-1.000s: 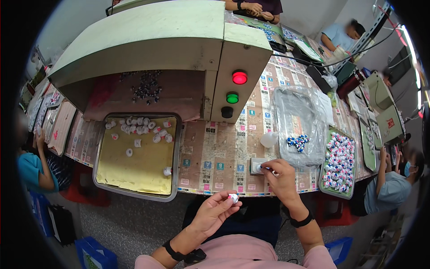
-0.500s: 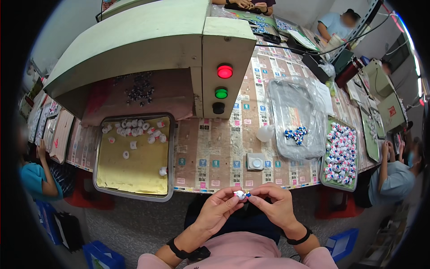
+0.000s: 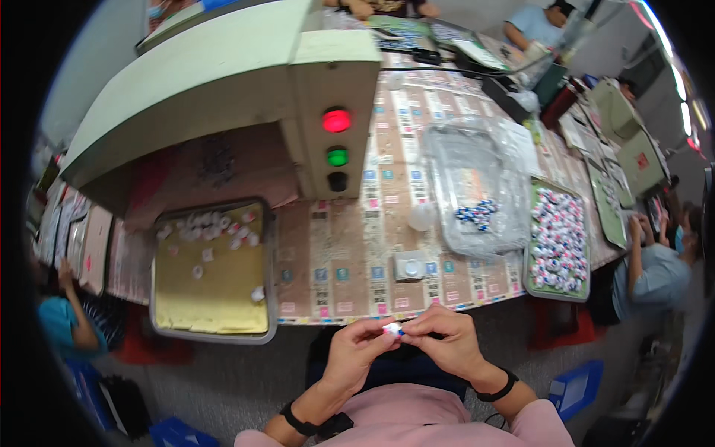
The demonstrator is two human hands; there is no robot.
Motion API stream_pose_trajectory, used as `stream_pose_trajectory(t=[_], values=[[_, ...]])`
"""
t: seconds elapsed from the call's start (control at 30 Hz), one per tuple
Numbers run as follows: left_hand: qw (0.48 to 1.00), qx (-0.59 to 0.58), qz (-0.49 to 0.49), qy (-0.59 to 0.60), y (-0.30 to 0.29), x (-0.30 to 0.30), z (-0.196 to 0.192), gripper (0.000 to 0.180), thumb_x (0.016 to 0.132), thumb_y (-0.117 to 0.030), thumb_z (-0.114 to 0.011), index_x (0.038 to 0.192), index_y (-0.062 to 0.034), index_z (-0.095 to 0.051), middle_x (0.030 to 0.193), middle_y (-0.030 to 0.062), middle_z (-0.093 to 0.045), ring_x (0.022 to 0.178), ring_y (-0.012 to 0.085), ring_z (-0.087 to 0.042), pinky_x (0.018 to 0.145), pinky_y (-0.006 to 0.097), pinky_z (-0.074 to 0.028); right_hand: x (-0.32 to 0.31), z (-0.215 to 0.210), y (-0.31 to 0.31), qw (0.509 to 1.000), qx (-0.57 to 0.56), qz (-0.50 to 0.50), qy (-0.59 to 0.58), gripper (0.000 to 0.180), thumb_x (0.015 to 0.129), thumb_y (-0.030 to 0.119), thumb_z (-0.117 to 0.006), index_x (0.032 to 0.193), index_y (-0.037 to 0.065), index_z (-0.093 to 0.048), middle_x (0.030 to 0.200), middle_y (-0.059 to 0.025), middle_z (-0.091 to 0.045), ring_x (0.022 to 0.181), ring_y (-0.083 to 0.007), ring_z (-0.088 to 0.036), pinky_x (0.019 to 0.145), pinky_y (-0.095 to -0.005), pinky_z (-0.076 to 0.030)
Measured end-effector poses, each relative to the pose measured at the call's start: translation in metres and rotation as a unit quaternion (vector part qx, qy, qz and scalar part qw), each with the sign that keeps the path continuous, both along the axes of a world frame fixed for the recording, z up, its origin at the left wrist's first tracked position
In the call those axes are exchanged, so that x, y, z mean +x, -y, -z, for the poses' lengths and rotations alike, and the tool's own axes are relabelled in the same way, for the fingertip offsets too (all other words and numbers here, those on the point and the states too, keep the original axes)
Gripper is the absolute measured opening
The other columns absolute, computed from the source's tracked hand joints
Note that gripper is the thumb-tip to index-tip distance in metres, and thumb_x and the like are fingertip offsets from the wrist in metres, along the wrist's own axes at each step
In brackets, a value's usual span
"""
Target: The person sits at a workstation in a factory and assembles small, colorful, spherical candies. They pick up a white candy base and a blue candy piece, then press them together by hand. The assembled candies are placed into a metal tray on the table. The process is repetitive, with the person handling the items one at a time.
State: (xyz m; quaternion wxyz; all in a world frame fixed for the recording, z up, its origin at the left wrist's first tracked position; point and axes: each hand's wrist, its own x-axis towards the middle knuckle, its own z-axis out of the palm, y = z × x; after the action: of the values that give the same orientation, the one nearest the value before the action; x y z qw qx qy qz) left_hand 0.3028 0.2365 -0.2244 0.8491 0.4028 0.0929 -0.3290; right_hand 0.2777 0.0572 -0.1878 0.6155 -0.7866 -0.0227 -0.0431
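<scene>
My left hand (image 3: 360, 349) pinches a small white rounded plastic piece (image 3: 389, 328) with pink marks, just in front of the table's near edge. The fingers of my right hand (image 3: 448, 344) close on a small blue piece (image 3: 401, 332) pressed against the white one. How far the two fit into each other is hidden by my fingertips. A yellow-lined tray (image 3: 212, 298) at the left holds several loose white pieces. Several small blue-and-white pieces (image 3: 477, 214) lie on a clear plastic-wrapped tray (image 3: 447, 160). At the right, a green tray (image 3: 530, 277) is filled with white, pink and blue pieces.
A large pale machine (image 3: 331, 82) with red and green lights stands at the back left, its opening above the yellow tray. A small white block (image 3: 410, 266) and a translucent cup (image 3: 421, 217) sit on the patterned table (image 3: 335, 298). Other people work around.
The blue piece has come up against the white one, and my hands have drawn closer together. The whole view has shifted a little as my head moved.
</scene>
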Motion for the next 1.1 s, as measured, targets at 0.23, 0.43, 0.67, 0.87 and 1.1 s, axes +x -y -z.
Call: stream_pose_trajectory(t=[0.23, 0.43, 0.67, 0.87, 1.1], values=[[0.999, -0.031, 0.03, 0.018, 0.02, 0.007, -0.025, 0.037, 0.085, 0.001, -0.064, 0.121, 0.0037, -0.054, 0.114, 0.0147, -0.059, 0.098, 0.0238, -0.063, 0.082, 0.033, -0.056, -0.01, -0.02, 0.033, 0.999, 0.013, 0.047, 0.007, 0.016, 0.076, 0.002, -0.074, 0.092, 0.002, -0.072, 0.087, -0.0084, -0.069, 0.081, -0.0163, -0.065, 0.073, -0.0271, -0.051], [0.99, 0.073, -0.043, 0.111, -0.036, 0.02, -0.032, 0.037, 0.092, -0.002, -0.055, 0.128, -0.0004, -0.049, 0.118, 0.0105, -0.059, 0.1, 0.0197, -0.062, 0.087, 0.029, -0.052, -0.033, -0.015, 0.158, 0.906, -0.046, 0.421, 0.007, 0.009, 0.082, 0.005, -0.069, 0.091, 0.001, -0.068, 0.084, -0.0019, -0.065, 0.076, -0.0087, -0.059, 0.069, -0.0234, -0.048], [0.873, 0.365, -0.246, 0.21, -0.136, 0.047, -0.036, 0.029, 0.091, -0.001, -0.056, 0.121, -0.0008, -0.056, 0.113, 0.0072, -0.06, 0.099, 0.0152, -0.059, 0.084, 0.026, -0.049, -0.089, 0.028, 0.308, 0.77, -0.297, 0.565, -0.01, 0.018, 0.075, 0.007, -0.069, 0.092, 0.001, -0.069, 0.08, -0.0071, -0.068, 0.068, -0.0127, -0.061, 0.064, -0.0268, -0.049], [0.777, 0.53, -0.184, 0.286, -0.195, 0.072, -0.022, 0.039, 0.084, -0.002, -0.057, 0.123, -0.0027, -0.052, 0.121, 0.0062, -0.052, 0.112, 0.0154, -0.048, 0.09, 0.029, -0.041, -0.067, 0.026, 0.302, 0.763, -0.377, 0.524, 0.011, 0.021, 0.074, 0.003, -0.066, 0.095, 0.002, -0.068, 0.096, -0.011, -0.065, 0.089, -0.0231, -0.062, 0.078, -0.0342, -0.048], [0.538, 0.726, -0.097, 0.417, -0.235, 0.094, -0.001, 0.084, 0.07, -0.021, -0.079, 0.14, -0.003, -0.035, 0.144, 0.0225, -0.031, 0.136, 0.0362, -0.028, 0.111, 0.043, -0.023, -0.011, -0.013, 0.181, 0.913, -0.263, 0.312, 0.026, 0.007, 0.081, 0.001, -0.062, 0.088, 0.0, -0.064, 0.089, -0.0066, -0.059, 0.083, -0.0146, -0.055, 0.068, -0.026, -0.041]])
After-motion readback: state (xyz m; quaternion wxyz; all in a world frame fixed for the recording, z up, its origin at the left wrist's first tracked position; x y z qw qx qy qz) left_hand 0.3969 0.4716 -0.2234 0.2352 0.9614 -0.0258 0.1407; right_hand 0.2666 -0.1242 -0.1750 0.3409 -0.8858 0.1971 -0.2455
